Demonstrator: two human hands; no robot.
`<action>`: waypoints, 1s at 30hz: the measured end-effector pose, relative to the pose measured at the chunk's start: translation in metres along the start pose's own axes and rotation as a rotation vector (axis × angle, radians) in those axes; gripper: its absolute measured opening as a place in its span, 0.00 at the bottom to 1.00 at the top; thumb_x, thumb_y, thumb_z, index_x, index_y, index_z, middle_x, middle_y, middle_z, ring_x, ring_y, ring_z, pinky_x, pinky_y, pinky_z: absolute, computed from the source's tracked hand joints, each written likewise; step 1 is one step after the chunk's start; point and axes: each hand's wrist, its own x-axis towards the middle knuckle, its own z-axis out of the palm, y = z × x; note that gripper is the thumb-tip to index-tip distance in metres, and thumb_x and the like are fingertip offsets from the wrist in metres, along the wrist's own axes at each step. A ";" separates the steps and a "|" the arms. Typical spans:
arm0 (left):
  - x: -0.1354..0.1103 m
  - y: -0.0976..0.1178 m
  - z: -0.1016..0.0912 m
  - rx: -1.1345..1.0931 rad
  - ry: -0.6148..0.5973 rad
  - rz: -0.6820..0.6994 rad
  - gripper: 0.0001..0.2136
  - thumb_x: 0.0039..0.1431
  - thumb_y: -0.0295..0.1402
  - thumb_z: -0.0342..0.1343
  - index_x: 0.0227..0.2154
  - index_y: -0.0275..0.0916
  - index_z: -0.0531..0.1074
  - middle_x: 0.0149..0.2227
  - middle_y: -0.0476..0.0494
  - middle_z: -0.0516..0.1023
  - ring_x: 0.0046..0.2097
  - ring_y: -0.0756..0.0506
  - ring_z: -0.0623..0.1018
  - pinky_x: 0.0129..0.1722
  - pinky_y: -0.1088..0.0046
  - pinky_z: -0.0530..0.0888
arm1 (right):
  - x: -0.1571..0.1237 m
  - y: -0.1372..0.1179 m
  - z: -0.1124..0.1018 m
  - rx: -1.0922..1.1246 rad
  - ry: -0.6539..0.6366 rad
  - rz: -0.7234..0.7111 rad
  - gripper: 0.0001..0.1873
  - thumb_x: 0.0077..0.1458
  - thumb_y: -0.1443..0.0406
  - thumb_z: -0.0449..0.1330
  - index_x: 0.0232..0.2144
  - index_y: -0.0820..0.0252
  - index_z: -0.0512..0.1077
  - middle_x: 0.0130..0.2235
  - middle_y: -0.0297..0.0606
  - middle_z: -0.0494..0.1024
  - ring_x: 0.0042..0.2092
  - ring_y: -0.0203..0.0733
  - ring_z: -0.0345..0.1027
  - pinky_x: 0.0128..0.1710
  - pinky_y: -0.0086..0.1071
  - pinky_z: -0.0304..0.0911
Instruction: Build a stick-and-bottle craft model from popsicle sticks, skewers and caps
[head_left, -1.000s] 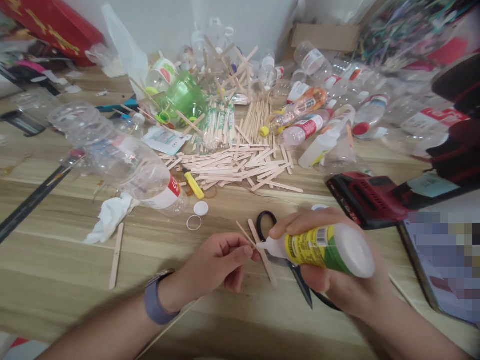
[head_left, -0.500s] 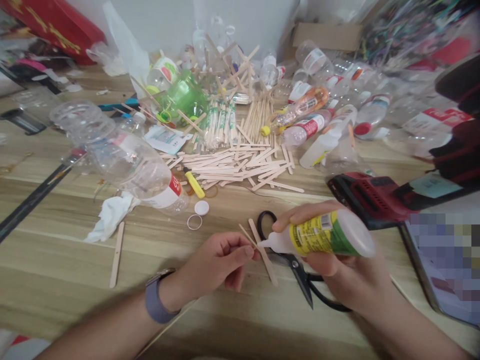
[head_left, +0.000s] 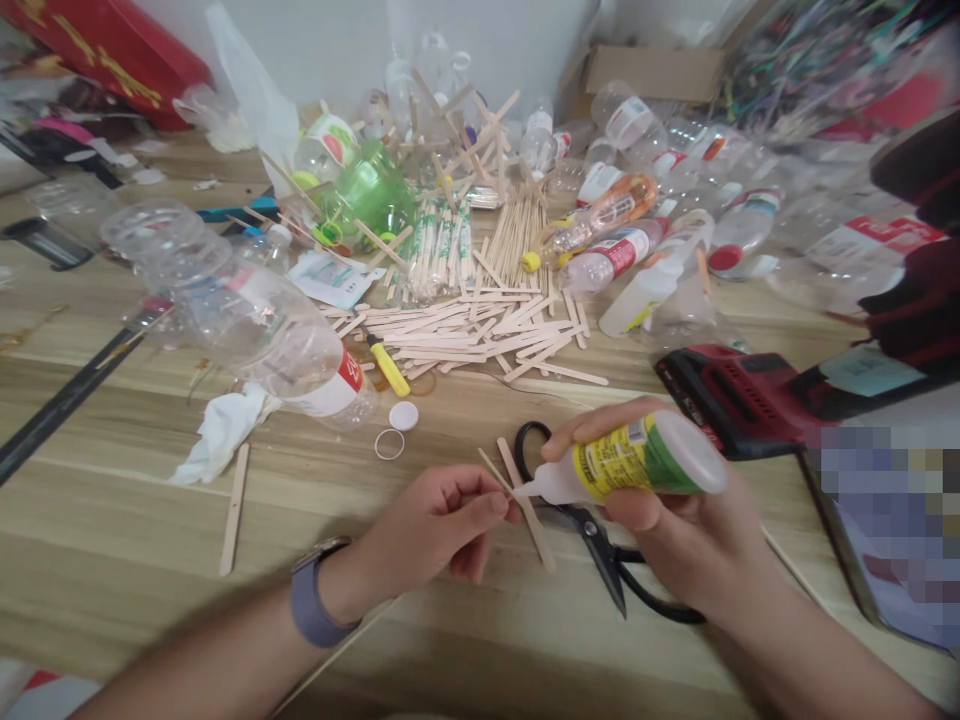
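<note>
The left hand pinches a thin stick, lower centre; the right hand is wrapped round a squeeze bottle, nozzle right at it. Joined to the flat stick it crosses? Can't tell. Upper centre, a stick heap lies loose.

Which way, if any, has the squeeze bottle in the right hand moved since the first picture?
Yes: against the black scissors, the base of the squeeze bottle swung up the view and slightly left; its nozzle stayed about in place.
</note>
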 end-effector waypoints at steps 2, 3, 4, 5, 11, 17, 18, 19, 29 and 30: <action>0.000 -0.001 0.000 0.007 -0.002 0.002 0.20 0.56 0.52 0.54 0.32 0.37 0.69 0.14 0.56 0.66 0.16 0.55 0.62 0.17 0.80 0.58 | 0.000 0.001 0.000 0.021 0.002 0.006 0.17 0.52 0.49 0.62 0.40 0.49 0.72 0.37 0.32 0.77 0.36 0.37 0.71 0.34 0.28 0.67; 0.000 -0.001 -0.001 0.011 -0.002 0.003 0.20 0.56 0.52 0.54 0.32 0.37 0.69 0.14 0.56 0.66 0.16 0.55 0.62 0.17 0.80 0.58 | 0.000 0.001 0.000 0.031 0.002 0.010 0.17 0.52 0.49 0.63 0.40 0.49 0.72 0.37 0.32 0.77 0.36 0.37 0.71 0.34 0.28 0.67; 0.000 -0.001 -0.001 0.014 -0.004 0.005 0.20 0.57 0.52 0.54 0.32 0.37 0.69 0.14 0.56 0.66 0.16 0.55 0.62 0.17 0.80 0.58 | 0.000 0.001 0.000 0.046 0.000 0.015 0.17 0.52 0.49 0.63 0.40 0.49 0.72 0.37 0.32 0.77 0.36 0.37 0.71 0.35 0.28 0.67; 0.000 -0.001 -0.001 0.015 -0.006 0.006 0.20 0.57 0.52 0.54 0.32 0.37 0.69 0.14 0.56 0.66 0.16 0.55 0.62 0.17 0.80 0.58 | -0.001 0.002 0.000 0.062 -0.003 0.020 0.16 0.52 0.50 0.63 0.40 0.49 0.72 0.37 0.33 0.77 0.36 0.37 0.71 0.35 0.28 0.67; 0.000 0.000 -0.001 0.016 -0.012 0.009 0.21 0.56 0.53 0.54 0.32 0.36 0.69 0.14 0.56 0.66 0.16 0.55 0.62 0.17 0.80 0.58 | 0.000 0.003 0.001 0.128 -0.008 0.031 0.16 0.51 0.51 0.65 0.39 0.51 0.72 0.37 0.34 0.77 0.37 0.39 0.71 0.36 0.30 0.68; 0.000 -0.001 -0.001 0.005 -0.002 -0.008 0.20 0.57 0.51 0.54 0.34 0.36 0.70 0.14 0.56 0.66 0.16 0.55 0.62 0.17 0.80 0.57 | 0.000 0.004 0.001 0.201 0.013 0.137 0.15 0.56 0.52 0.61 0.41 0.52 0.71 0.37 0.34 0.76 0.29 0.35 0.66 0.23 0.26 0.61; 0.001 -0.001 -0.001 0.002 -0.001 -0.011 0.19 0.57 0.51 0.54 0.34 0.36 0.70 0.14 0.56 0.66 0.16 0.55 0.62 0.17 0.81 0.57 | 0.000 0.003 0.000 0.214 0.017 0.149 0.16 0.56 0.51 0.61 0.41 0.52 0.72 0.37 0.35 0.76 0.28 0.34 0.64 0.21 0.25 0.60; 0.001 -0.002 -0.001 -0.001 -0.001 -0.010 0.19 0.57 0.51 0.54 0.33 0.36 0.70 0.14 0.56 0.66 0.16 0.55 0.62 0.17 0.81 0.58 | 0.000 0.003 -0.001 0.228 0.025 0.158 0.17 0.55 0.50 0.61 0.41 0.53 0.72 0.38 0.35 0.76 0.27 0.34 0.63 0.21 0.25 0.59; 0.001 -0.003 -0.001 -0.027 -0.007 0.017 0.19 0.58 0.50 0.54 0.33 0.36 0.70 0.14 0.56 0.67 0.15 0.55 0.62 0.17 0.81 0.58 | 0.002 0.004 -0.006 0.252 -0.003 0.181 0.17 0.56 0.51 0.61 0.44 0.51 0.70 0.39 0.34 0.76 0.29 0.33 0.63 0.21 0.22 0.61; 0.001 -0.002 -0.001 -0.032 -0.009 0.019 0.19 0.58 0.50 0.54 0.33 0.36 0.70 0.14 0.56 0.67 0.15 0.55 0.62 0.16 0.81 0.58 | 0.002 0.004 -0.006 0.255 -0.013 0.178 0.17 0.56 0.51 0.61 0.44 0.52 0.70 0.38 0.35 0.76 0.29 0.33 0.63 0.21 0.22 0.60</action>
